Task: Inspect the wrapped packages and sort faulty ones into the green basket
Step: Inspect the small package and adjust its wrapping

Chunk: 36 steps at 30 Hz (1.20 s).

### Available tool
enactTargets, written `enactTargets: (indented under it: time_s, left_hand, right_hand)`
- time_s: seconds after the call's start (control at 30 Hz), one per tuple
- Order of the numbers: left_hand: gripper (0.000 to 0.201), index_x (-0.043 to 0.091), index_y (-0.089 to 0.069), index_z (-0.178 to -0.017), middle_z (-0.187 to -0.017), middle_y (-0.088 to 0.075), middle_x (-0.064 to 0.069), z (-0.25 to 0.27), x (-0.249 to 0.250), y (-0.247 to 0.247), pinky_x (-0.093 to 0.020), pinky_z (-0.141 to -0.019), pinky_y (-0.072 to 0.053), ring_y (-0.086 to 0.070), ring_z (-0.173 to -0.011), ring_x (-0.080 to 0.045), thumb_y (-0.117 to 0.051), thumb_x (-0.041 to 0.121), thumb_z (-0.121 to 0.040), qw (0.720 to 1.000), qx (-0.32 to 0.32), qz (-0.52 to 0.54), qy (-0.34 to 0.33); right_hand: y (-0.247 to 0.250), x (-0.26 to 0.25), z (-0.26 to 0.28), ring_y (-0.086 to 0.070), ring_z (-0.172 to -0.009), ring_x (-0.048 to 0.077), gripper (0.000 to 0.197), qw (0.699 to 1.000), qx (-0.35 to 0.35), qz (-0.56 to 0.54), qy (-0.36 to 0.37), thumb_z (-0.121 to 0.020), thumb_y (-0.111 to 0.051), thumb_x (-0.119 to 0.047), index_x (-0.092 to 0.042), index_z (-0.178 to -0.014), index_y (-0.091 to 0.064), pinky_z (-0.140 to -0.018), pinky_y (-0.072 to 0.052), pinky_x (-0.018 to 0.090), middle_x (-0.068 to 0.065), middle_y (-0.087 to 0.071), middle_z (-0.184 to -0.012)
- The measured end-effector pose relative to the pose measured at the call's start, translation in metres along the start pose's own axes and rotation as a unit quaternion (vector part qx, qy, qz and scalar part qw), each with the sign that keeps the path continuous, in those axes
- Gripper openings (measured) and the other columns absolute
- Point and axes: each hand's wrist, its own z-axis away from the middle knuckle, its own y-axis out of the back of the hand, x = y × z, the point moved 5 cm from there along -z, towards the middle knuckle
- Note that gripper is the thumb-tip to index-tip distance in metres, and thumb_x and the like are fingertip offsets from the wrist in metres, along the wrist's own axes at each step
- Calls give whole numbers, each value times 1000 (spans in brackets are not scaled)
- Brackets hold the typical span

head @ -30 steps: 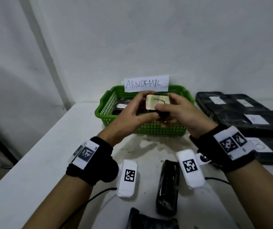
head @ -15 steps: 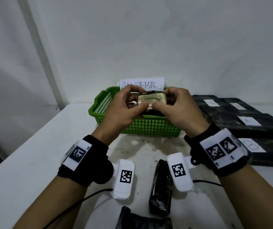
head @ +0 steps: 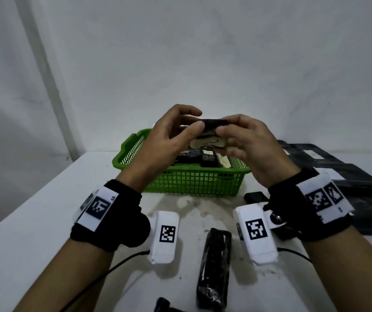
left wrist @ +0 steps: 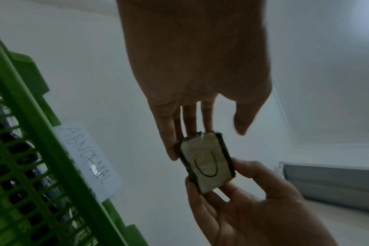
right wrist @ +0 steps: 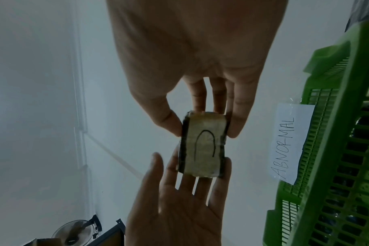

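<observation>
Inspection in progress: both hands hold one small black-wrapped package (head: 212,134) in the air above the green basket (head: 194,183). Left hand (head: 169,140) and right hand (head: 245,143) each pinch one end between thumb and fingertips; its pale paper label, marked with a hand-drawn curve, faces down. Inside the basket lie a few dark packages (head: 203,157), apparently already sorted. In front of the basket a long black-wrapped package (head: 214,269) lies on the table, seemingly unchecked. To the basket's right sits a stack of flat labelled parcels (head: 342,174). Verdict pending.
</observation>
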Motion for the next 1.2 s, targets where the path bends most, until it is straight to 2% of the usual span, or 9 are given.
enactTargets:
  time_s: [0.23,0.37,0.53,0.63,0.73,0.8,0.93,1.07,1.2]
  left_hand:
    - [24,23,-63,-104,-107,-72,-6,-1,-9,0,-40,-80,-59,-73,-90,-19,-69,28,-81,999,29,-24,24]
    - [14,17,-64,-98,-102,-75,-8,-1,-9,-3,-36,-72,-60,-75,-90,-21,-72,13,-86,998,30,-47,-1]
    - [25,23,-63,-121,-112,-70,-5,2,-9,-6,-33,-69,-61,-75,-90,-19,-64,20,-96,999,16,-9,38]
    - [32,27,-59,-131,-114,-67,-6,4,-11,-7,-33,-60,-60,-75,-77,-22,-57,32,-99,995,27,12,95]
    - [24,15,-61,-121,-113,-66,-10,3,-9,-6,-33,-61,-61,-74,-72,-18,-62,17,-97,995,40,28,82]
    - [22,15,-61,-116,-114,-64,-5,3,-9,-4,-35,-66,-62,-74,-79,-19,-64,11,-95,996,33,29,72]
    - [22,18,-58,-102,-111,-60,0,4,-9,-5,-32,-56,-57,-74,-78,-25,-69,3,-89,999,5,-14,51]
    - [28,23,-55,-91,-97,-59,7,3,-9,-11,-25,-43,-40,-59,-55,-10,-67,-2,-86,997,2,-74,12]
    - [30,22,-54,-110,-111,-60,-1,2,-9,-10,-27,-61,-55,-70,-81,-18,-66,3,-90,999,15,-40,7]
  right_hand:
    - [-3,7,0,-68,-70,11,15,1000,1,16,2,-89,-66,0,-14,-86,-61,-77,-61,34,3,-66,-84]
    - [-1,12,0,-68,-67,18,15,993,60,87,52,-87,-69,-4,-12,-78,-60,-53,-55,30,8,-64,-82]
    - [3,6,1,-76,-74,25,15,978,87,146,123,-80,-75,-11,-19,-77,-63,-62,-63,44,10,-72,-96]
    - [2,0,3,-75,-89,20,17,971,53,178,153,-78,-77,-16,-22,-89,-65,-73,-63,46,0,-73,-103]
    - [-1,3,2,-70,-105,14,42,984,-10,135,114,-81,-78,-30,-23,-118,-60,-82,-62,37,-4,-65,-123]
    - [-1,7,1,-71,-100,12,37,997,-15,67,46,-90,-72,-27,-20,-124,-59,-85,-62,40,0,-65,-123]
    - [2,5,1,-75,-80,17,15,991,13,111,69,-90,-70,-5,-15,-101,-66,-63,-63,37,5,-70,-106]
    - [-3,6,3,-69,-61,16,16,974,31,171,144,-83,-67,-2,-16,-87,-60,-50,-56,32,-1,-65,-93]
    - [-3,2,5,-74,-81,21,18,966,25,176,189,-84,-68,-5,-18,-93,-60,-68,-63,46,-6,-68,-99]
